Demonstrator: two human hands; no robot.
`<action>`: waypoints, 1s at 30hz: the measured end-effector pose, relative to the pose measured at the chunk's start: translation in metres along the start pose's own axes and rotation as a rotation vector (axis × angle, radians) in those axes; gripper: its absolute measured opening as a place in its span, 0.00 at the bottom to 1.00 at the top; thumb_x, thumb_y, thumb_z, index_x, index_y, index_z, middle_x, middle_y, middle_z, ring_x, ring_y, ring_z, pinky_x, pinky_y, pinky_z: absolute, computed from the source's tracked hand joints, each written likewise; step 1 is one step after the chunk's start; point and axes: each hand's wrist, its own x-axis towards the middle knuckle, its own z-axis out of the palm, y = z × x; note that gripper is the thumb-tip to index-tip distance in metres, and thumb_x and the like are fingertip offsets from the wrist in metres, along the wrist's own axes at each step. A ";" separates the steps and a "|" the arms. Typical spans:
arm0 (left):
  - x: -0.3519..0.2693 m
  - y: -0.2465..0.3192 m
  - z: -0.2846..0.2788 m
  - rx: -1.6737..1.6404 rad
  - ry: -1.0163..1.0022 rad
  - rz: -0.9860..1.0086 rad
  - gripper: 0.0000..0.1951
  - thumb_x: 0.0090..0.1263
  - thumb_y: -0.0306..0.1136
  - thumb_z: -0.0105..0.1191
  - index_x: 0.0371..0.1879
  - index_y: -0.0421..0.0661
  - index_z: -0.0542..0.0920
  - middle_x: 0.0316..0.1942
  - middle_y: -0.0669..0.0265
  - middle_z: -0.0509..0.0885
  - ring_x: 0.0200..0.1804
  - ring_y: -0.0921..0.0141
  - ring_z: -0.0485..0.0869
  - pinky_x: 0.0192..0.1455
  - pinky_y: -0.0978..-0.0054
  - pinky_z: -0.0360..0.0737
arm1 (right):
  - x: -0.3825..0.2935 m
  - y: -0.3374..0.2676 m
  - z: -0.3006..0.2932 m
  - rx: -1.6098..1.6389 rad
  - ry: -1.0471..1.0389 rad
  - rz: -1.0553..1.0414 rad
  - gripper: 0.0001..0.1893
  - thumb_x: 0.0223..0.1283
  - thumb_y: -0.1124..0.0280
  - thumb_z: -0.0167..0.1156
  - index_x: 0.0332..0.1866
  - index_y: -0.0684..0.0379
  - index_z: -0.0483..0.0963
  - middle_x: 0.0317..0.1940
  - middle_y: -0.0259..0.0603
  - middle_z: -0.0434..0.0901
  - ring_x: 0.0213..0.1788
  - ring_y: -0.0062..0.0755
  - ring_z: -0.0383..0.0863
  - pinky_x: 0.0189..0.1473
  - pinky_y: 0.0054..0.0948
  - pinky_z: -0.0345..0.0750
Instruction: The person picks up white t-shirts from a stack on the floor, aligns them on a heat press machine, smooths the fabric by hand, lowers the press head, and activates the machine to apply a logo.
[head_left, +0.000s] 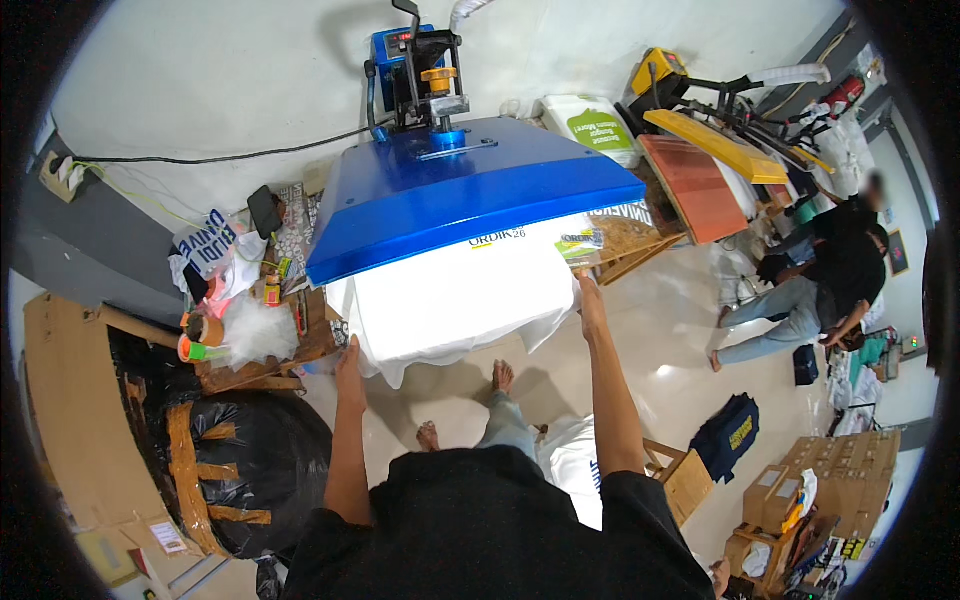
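A white fabric garment (457, 300) lies under the raised blue upper plate of a heat press (480, 180) and hangs over the front of the press bed. Dark lettering shows on the fabric close to the plate's edge. My left hand (349, 367) is at the garment's left edge and my right hand (590, 300) at its right edge. Both seem to hold the cloth at the sides, though the fingertips are partly hidden. Beside the garment's upper right lies a small printed sheet or film (579, 244).
Plastic wrap, a tape roll and a phone (264, 211) lie on the wooden table at left. A black wrapped bundle (255, 457) stands below. At right are a second, yellow heat press (716, 146), a wooden stool (686, 491) and people bending over.
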 end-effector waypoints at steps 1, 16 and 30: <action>-0.004 0.010 -0.005 0.064 -0.009 -0.017 0.24 0.71 0.48 0.58 0.54 0.39 0.78 0.51 0.66 0.80 0.53 0.73 0.75 0.59 0.74 0.68 | -0.008 -0.005 0.007 -0.007 0.047 0.005 0.29 0.71 0.46 0.51 0.60 0.63 0.72 0.52 0.38 0.79 0.53 0.26 0.75 0.56 0.30 0.72; -0.148 0.048 0.000 0.699 -0.487 0.168 0.08 0.66 0.32 0.60 0.28 0.40 0.81 0.29 0.73 0.74 0.34 0.78 0.70 0.40 0.78 0.64 | -0.263 0.013 -0.159 0.416 0.633 -0.219 0.29 0.66 0.61 0.61 0.69 0.59 0.64 0.56 0.40 0.74 0.59 0.31 0.71 0.62 0.34 0.68; -0.256 -0.089 0.221 0.867 -1.434 -0.407 0.11 0.74 0.35 0.55 0.27 0.45 0.78 0.17 0.73 0.72 0.22 0.80 0.68 0.28 0.83 0.64 | -0.720 0.152 -0.063 0.480 1.959 0.072 0.26 0.62 0.70 0.62 0.65 0.65 0.67 0.30 0.30 0.76 0.34 0.19 0.69 0.43 0.20 0.67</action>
